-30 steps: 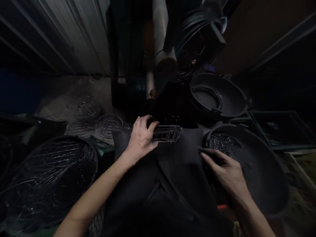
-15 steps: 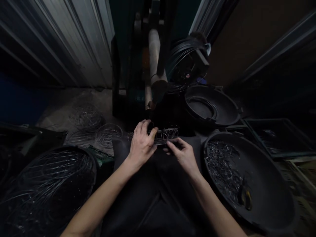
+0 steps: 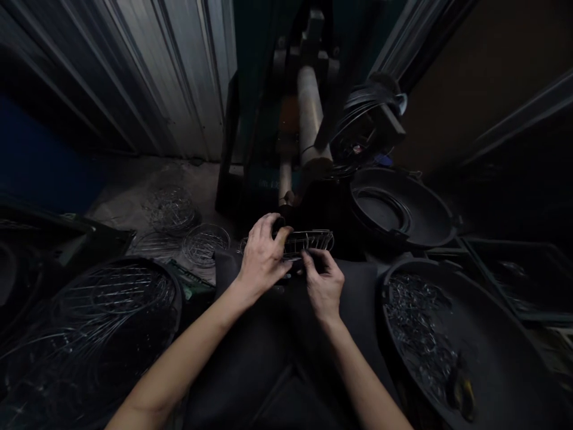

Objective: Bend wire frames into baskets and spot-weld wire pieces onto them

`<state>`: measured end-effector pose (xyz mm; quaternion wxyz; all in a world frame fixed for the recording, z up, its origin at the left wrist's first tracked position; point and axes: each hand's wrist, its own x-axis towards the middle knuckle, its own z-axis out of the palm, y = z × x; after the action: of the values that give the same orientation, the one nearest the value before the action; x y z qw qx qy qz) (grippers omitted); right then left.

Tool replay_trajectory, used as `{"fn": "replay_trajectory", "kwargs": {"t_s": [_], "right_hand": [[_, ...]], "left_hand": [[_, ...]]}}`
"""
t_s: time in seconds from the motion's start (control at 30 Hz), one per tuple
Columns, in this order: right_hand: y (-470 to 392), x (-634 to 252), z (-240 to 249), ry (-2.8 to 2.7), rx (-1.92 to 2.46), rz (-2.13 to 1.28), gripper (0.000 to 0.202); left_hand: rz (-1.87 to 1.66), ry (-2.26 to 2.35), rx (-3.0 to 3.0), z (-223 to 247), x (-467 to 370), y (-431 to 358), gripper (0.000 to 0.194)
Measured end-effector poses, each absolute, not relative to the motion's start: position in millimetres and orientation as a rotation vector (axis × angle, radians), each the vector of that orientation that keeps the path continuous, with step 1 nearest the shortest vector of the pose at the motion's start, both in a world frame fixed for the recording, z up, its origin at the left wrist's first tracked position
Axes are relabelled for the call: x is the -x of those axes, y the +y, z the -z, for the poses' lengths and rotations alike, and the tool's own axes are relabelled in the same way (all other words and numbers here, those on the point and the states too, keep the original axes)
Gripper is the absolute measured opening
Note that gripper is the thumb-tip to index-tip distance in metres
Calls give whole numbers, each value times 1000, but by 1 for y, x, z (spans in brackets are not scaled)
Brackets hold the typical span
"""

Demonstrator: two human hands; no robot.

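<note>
In front of the machine, just past my lap, a wire frame point(image 3: 311, 240) made of thin metal rods lies sideways. My left hand point(image 3: 265, 254) is wrapped over its left part, thumb against the near side. The fingers of my right hand point(image 3: 323, 278) are pinched together at the frame's lower edge, right of my left thumb; whether they hold a separate small piece is too dark to tell. Above both hands stands the machine's metal cylinder point(image 3: 310, 98), with a narrower rod point(image 3: 285, 176) ending just beyond my left fingertips. The dark apron point(image 3: 282, 352) covers my lap.
At right, a black basin point(image 3: 501, 352) holds small bent wire pieces point(image 3: 416, 316) and yellow-handled pliers point(image 3: 461, 391). Another basin point(image 3: 430, 209) with a wire coil sits behind it. To the left, a tub point(image 3: 176, 286) holds long wires, and round wire racks point(image 3: 206, 245) lie on the floor.
The view has shifted, so the surroundings appear further right. My right hand has come closer to my left and turned more upright at the wire frame's near edge. My left hand keeps its grip.
</note>
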<state>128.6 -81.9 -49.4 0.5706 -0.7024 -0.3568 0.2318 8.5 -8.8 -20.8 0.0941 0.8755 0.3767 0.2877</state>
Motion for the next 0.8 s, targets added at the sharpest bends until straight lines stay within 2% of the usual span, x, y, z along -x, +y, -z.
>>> {"fn": "replay_trajectory", "kwargs": {"t_s": [0.4,0.8], "right_hand": [[-54,-129,57,-1036,1617,-331,20],[-31,-136,65,-1070,1569,-281,22]], "left_hand": [[-960,1150,-2527,23,-8,12,54],[-1010,1148,-2502,25,-15,33,55]]}}
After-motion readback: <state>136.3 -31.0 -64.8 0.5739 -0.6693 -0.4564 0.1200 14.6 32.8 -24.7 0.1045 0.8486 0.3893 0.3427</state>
